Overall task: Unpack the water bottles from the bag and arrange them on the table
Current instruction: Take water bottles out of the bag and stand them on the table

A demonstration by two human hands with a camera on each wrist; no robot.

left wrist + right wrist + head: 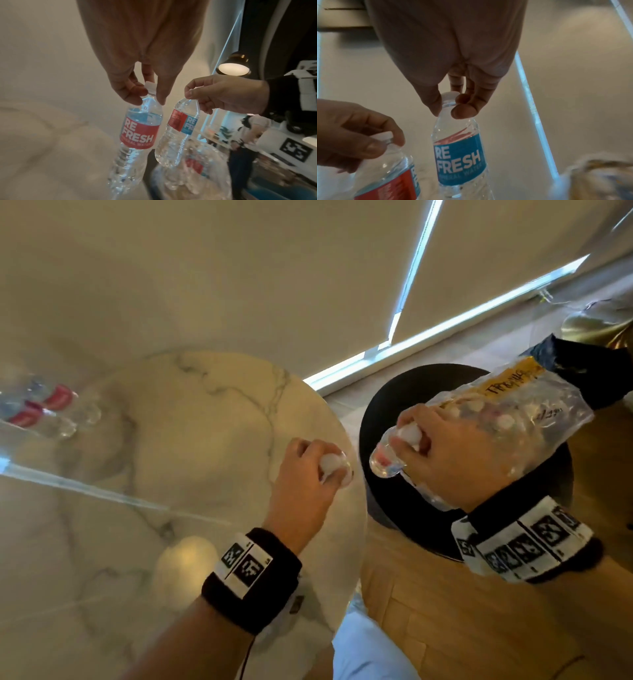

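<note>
Both hands pinch bottle necks just under white caps: the left hand (310,463) holds a clear bottle (137,129) with a red and blue REFRESH label over the marble table's (171,460) three-o'clock edge, while the right hand (435,446) holds a second bottle (458,157) above the plastic bag (520,419) on a black stool (387,412). Two more bottles (44,412) lie at the table's nine o'clock.

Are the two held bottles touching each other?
Apart. The left wrist view shows a strip of background between the left hand's bottle and the right hand's bottle.
</note>
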